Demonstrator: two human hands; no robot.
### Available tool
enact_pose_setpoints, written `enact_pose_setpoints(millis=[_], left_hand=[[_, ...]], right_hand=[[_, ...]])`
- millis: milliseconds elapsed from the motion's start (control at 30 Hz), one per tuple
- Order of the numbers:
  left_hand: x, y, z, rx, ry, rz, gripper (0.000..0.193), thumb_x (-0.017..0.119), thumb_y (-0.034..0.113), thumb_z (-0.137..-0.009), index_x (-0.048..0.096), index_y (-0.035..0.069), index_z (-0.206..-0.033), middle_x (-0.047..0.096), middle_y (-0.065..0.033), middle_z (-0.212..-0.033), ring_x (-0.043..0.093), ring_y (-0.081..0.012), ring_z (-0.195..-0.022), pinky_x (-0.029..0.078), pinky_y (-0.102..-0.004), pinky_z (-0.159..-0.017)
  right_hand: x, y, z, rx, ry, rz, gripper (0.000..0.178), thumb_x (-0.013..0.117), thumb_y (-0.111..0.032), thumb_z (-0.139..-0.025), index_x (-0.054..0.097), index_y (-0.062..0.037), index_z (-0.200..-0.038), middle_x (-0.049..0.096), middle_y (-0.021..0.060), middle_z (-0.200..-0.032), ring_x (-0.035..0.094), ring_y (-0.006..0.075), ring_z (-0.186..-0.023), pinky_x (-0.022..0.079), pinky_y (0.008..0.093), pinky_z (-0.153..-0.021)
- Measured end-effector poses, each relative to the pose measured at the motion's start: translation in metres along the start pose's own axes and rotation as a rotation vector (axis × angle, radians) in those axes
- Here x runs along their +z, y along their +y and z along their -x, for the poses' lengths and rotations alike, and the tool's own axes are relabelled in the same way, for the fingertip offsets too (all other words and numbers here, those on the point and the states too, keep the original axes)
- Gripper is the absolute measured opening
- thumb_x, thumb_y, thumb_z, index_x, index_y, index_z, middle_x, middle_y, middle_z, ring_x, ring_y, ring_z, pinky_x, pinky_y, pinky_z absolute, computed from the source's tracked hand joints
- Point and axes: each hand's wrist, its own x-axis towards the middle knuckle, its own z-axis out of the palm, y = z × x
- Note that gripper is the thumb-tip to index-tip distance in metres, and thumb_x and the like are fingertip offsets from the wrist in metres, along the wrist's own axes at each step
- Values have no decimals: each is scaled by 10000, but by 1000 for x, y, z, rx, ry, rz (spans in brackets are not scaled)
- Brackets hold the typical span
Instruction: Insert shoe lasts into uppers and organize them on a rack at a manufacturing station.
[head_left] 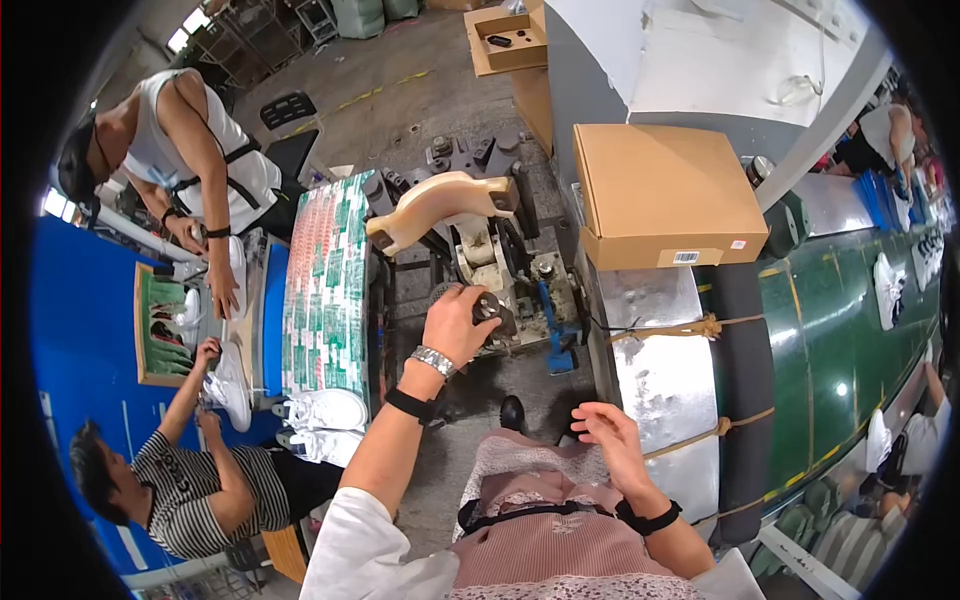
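Observation:
My left hand (458,325) is closed round a dark, round metal part (489,307) on the near side of a press-like machine (487,278). What lies beneath the fingers is hidden. Above that hand, a curved cream-coloured pad (440,208) arches over the machine's head. To the right of the hand is a blue metal lever (556,330), which nothing touches. My right hand (612,432) hangs in the air near the apron (530,500), its fingers apart and loosely bent, holding nothing.
On the left, white sneakers (325,410) stand by a patterned green-and-red covered surface (325,270). Two people (215,500) handle shoes there. A cardboard box (668,190) sits on a metal ledge (665,390) at right, beside a green conveyor (820,330) carrying shoes.

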Motion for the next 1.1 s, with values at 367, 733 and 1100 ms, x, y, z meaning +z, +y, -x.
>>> enact_pose_setpoints(millis=[367, 733, 1100], left_hand=[[4, -16, -11, 36, -223, -51, 586, 825, 114, -720, 663, 133, -1283, 668, -183, -1086, 651, -387, -999, 532, -437, -914], [17, -82, 229, -587, 326, 41, 855, 877, 212, -704, 461, -28, -1412, 575, -247, -1314, 580, -390, -1184, 463, -473, -1024], [-112, -275, 354, -996, 621, -272, 738, 914, 173, -646, 521, 13, -1250, 535, -202, -1224, 502, -402, -1156, 464, -463, -981]], right_hand=[[-20, 15, -6, 25, -58, 31, 252, 579, -100, -1005, 625, 5, -1229, 701, 108, -1162, 675, 167, -1010, 519, 297, -869], [42, 33, -36, -2, -273, 348, 237, 608, -99, -993, 638, -8, -1210, 715, 88, -1063, 686, 150, -929, 533, 264, -805], [430, 93, -112, -182, -781, 1076, 679, 641, -501, -911, 517, -8, -1361, 746, 166, -920, 722, 346, -895, 542, 441, -790]])
